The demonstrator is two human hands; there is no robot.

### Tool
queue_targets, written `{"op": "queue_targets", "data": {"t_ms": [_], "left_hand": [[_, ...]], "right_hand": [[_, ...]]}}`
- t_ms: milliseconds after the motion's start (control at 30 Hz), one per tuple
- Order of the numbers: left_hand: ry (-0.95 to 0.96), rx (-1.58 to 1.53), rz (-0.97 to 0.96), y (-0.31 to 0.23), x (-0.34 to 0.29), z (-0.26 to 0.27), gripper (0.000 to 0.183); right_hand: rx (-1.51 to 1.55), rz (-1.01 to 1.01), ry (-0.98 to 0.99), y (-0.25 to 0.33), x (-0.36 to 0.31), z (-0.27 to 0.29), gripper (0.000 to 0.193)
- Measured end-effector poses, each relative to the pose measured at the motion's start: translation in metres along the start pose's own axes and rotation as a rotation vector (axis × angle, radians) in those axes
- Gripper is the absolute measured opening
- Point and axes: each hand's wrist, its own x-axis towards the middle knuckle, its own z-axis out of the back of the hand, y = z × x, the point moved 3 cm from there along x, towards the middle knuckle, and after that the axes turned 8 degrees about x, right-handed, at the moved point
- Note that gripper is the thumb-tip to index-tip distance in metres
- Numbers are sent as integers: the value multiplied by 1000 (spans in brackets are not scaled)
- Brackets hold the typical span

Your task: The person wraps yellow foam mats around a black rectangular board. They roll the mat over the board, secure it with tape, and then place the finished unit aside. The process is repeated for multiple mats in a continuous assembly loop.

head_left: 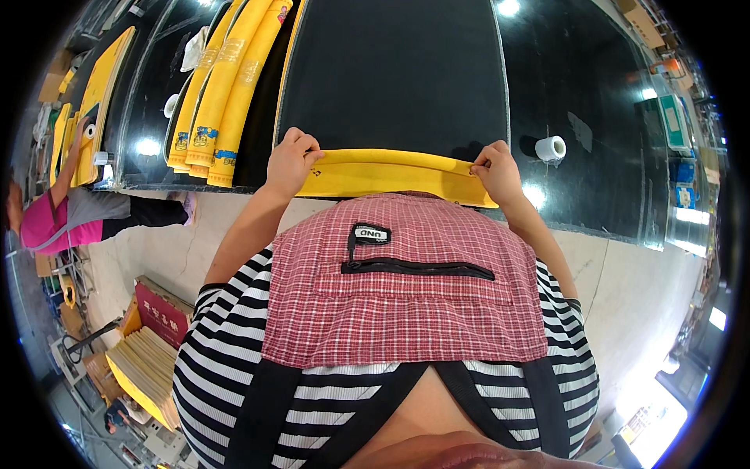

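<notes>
A large mat (398, 78) lies on the black table in front of me, black side up. Its near end is turned over, so a yellow strip (394, 176) of the other face shows along the table's front edge. My left hand (289, 164) pinches the left end of this turned edge between thumb and fingers. At the right end, my right hand (498, 172) is closed on the same edge in a similar pinch. The strip between the hands is fairly straight.
Several rolled yellow mats (226, 86), bound with clear tape, lie left of the mat. A white tape roll (550, 148) stands on the table (601, 102) at right. A person in pink (66, 219) works at the far left. Behind my left arm is a box of yellow sheets (141, 367).
</notes>
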Motion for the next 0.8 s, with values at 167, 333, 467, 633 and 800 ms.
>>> {"op": "queue_targets", "data": {"t_ms": [167, 333, 467, 633, 800], "left_hand": [[-173, 155, -236, 9, -17, -5, 18], [-212, 141, -349, 5, -18, 8, 21], [-73, 155, -288, 8, 6, 12, 16], [-1, 113, -146, 7, 28, 8, 12], [-82, 337, -245, -7, 26, 9, 13]], "right_hand": [[-174, 234, -77, -1, -17, -2, 11], [-398, 419, -55, 31, -26, 13, 14], [-445, 360, 36, 6, -10, 3, 18], [-400, 297, -60, 14, 9, 5, 16], [-486, 395, -165, 24, 3, -6, 11]]}}
